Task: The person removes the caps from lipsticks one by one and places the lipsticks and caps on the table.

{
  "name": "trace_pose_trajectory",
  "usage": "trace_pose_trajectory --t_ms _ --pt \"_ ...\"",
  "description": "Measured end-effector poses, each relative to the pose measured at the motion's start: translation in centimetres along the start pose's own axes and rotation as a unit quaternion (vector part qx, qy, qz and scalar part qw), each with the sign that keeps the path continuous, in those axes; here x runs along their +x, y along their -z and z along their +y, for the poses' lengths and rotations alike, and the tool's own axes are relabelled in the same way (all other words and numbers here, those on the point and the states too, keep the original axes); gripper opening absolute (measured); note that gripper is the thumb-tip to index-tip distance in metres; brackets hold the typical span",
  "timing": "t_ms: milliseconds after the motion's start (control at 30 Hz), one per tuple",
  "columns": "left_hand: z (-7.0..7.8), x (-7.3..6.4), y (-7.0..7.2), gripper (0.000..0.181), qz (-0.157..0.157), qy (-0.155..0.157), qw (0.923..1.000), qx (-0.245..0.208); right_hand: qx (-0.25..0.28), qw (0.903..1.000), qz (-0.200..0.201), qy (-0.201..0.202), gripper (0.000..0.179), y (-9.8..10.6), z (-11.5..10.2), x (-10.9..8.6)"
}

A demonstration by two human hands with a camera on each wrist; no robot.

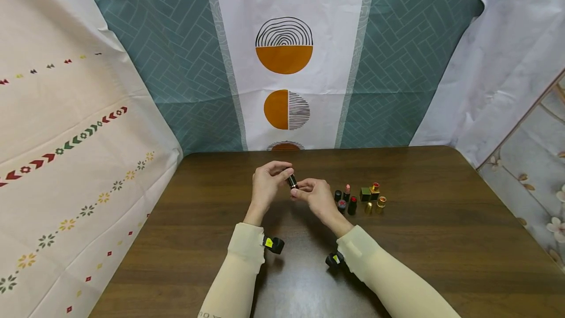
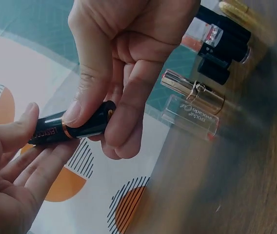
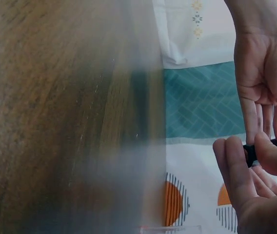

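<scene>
Between both hands is a closed-looking black lipstick tube [image 1: 292, 181] with a thin gold band and red lettering, held tilted above the table. My left hand [image 1: 267, 183] grips its upper end between thumb and fingers. At the lower end, the thumb and fingers of my right hand [image 1: 318, 198] pinch it. In the left wrist view the left hand [image 2: 11, 165] holds the lettered part, and the right thumb presses by the gold band. Fingers hide most of the black tube [image 3: 250, 155] in the right wrist view.
Right of the hands stand a pink lipstick [image 1: 347, 190], a red-topped black lipstick [image 1: 352, 205], a green square cap [image 1: 365, 194], a gold lipstick [image 1: 375, 190] and several other small pieces. A clear lettered cap [image 2: 189, 118] shows beside a gold tube in the left wrist view.
</scene>
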State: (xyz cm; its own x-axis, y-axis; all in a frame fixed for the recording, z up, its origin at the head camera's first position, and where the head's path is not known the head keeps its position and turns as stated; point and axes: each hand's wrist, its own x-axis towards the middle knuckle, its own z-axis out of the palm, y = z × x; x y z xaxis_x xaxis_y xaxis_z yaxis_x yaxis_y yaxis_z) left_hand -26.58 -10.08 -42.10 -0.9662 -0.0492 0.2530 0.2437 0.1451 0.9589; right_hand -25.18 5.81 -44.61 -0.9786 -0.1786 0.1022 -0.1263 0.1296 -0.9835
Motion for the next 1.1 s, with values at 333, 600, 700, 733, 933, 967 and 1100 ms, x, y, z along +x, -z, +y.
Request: trace_pose_trajectory --t_ms 333,600,700,733,933,967,1100 --pt "0.3 -0.3 -0.2 0.018 0.015 0.017 0.9982 -0.055 -0.064 0.9971 0.034 0.025 0.016 0.0 -0.5 -0.2" --pt "0.9 0.3 -0.3 0.017 0.001 0.011 0.9987 -0.049 -0.072 0.9964 0.036 0.025 0.018 0.5 -1.1 -0.3" --pt "1.1 0.4 -0.3 0.019 0.001 0.016 0.998 -0.062 -0.079 0.9957 0.038 0.031 0.019 0.6 -1.3 -0.3" --pt "1.2 0.4 -0.3 0.02 0.003 0.019 0.9975 -0.068 -0.081 0.9955 0.039 0.031 0.019 0.6 -1.3 -0.3" --pt "1.3 0.5 -0.4 0.025 0.007 0.037 0.9961 -0.08 -0.092 0.9936 0.046 0.046 0.019 0.5 -1.1 -0.3" --pt "1.4 0.5 -0.3 0.025 0.012 0.04 0.9958 -0.082 -0.099 0.9926 0.048 0.052 0.019 0.6 -1.0 -0.3" --pt "1.6 1.1 0.8 0.019 0.062 0.046 0.9918 -0.102 -0.138 0.988 0.04 0.057 0.018 1.0 -0.5 -0.6"
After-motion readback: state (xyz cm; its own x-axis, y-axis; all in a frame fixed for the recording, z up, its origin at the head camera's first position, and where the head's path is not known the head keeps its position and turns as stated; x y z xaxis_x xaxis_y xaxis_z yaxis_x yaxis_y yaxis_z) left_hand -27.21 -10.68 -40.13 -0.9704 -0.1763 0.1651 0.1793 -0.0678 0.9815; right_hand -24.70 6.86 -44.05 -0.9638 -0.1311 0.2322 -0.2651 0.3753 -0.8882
